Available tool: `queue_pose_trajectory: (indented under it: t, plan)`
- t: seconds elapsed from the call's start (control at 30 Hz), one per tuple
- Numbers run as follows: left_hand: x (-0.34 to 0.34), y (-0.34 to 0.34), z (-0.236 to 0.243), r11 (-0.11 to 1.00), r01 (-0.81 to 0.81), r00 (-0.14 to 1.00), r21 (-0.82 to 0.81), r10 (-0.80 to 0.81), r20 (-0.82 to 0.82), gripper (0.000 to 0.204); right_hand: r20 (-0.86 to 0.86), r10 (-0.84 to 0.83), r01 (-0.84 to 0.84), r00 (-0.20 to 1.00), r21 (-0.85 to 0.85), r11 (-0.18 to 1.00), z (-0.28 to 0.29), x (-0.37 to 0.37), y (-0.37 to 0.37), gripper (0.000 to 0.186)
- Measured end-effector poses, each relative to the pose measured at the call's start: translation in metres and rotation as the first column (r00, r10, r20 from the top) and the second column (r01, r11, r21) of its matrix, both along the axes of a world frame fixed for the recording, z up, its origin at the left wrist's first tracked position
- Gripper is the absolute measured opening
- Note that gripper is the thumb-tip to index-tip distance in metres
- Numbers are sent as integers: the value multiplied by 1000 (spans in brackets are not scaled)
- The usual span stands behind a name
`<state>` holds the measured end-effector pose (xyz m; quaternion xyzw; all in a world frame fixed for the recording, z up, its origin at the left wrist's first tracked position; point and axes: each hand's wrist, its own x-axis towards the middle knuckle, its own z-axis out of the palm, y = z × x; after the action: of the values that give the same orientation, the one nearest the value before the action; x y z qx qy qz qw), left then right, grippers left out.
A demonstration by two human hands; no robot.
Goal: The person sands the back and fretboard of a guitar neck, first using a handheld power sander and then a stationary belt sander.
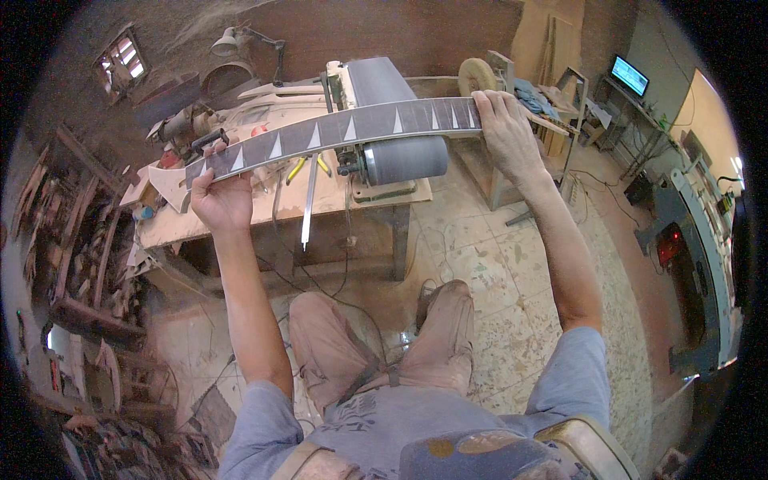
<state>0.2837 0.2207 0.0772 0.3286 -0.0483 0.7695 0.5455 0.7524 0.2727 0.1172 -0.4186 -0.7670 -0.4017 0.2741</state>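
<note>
A guitar neck (372, 122) with a dark fretboard and pale shark-fin inlays lies crosswise between my hands, its fretboard facing up. My left hand (224, 196) is closed round it near the light wooden headstock (170, 186). At the far right end, my right hand (510, 138) grips the neck with its fingers over the top. Just behind and below the neck is a belt sander (406, 160) with a grey belt; the neck hides part of it. I cannot tell whether the neck touches the belt.
The sander stands on a wooden workbench (240, 212). Yellow-handled pliers (296, 170) and a metal strip (309, 210) lie near its front edge. A desk lamp (226, 44) stands behind. Cables cross the tiled floor (496, 256). At right are a round wheel (477, 76) and a lit monitor (630, 76).
</note>
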Motion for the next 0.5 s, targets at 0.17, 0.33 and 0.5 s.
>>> queue_pose_trajectory:
  t: [0.17,0.33,0.5]
  plan:
    - [-2,3,0,1000,11,999,-29,-10,41,43,-27,-30,32,999,69,997,-5,-2,3,42]
    - [-1,4,7,999,-28,999,-37,29,19,39,-56,-29,34,998,102,994,-8,-4,6,43]
    - [-3,7,7,998,-26,1000,-53,27,14,38,-96,-5,18,995,138,990,-12,-3,10,41]
